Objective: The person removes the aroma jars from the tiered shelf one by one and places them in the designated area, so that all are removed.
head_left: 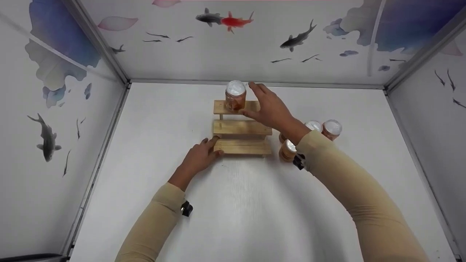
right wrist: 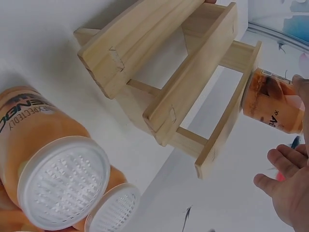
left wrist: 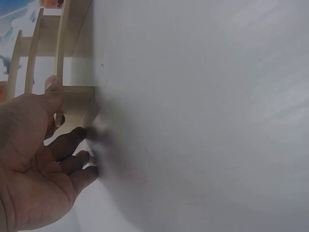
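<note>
My right hand point(head_left: 271, 109), fingers spread, beside the jar point(head_left: 235, 96) on the top step of the wooden rack point(head_left: 242, 128); my left hand point(head_left: 199, 157), fingers relaxed, rests on the rack's bottom-left corner on the bench point(head_left: 255, 203)

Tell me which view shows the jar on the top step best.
The head view: the jar stands whole on the top step of the wooden rack, white lid visible, with the right hand beside it. The right wrist view shows it sideways at the frame's edge, partly cut off. The left wrist view hardly shows it.
</note>
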Demonstrator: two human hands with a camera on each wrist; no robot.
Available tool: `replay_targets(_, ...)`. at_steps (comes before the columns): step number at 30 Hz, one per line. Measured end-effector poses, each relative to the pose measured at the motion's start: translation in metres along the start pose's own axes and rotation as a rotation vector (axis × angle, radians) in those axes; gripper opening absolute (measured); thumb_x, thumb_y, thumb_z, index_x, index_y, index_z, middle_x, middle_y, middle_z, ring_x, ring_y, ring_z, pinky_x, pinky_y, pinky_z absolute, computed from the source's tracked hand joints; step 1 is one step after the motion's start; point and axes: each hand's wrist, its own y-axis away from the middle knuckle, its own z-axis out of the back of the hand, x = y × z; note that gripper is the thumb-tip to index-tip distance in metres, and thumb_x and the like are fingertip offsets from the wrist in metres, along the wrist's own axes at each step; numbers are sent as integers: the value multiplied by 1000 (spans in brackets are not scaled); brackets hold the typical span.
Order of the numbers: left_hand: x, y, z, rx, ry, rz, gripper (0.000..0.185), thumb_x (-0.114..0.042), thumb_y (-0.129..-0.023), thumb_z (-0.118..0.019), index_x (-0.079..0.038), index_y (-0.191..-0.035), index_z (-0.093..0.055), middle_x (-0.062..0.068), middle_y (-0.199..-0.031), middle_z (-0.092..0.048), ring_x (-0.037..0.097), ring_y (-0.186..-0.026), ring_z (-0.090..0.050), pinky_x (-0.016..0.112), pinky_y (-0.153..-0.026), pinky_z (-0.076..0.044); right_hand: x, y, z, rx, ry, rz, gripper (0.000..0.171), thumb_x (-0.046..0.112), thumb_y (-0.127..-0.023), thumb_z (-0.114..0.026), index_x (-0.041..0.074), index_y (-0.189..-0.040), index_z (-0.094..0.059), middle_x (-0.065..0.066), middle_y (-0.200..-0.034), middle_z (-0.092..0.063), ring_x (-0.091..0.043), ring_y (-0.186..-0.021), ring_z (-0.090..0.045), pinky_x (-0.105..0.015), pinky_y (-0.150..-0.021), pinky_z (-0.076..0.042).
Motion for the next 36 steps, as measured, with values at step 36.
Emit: replay_targets(36,-4,0,2,1,-28,13,71,-54,-113,-58,-22,-174,-39,34,-172,-41,57,-151,-51,66,-123,-46,20,-32,-13,-46,-99,4,91,38,-104,-81,3,-172,-32,-19,-166,-52,-38,-154,-53,-52,-128,-45)
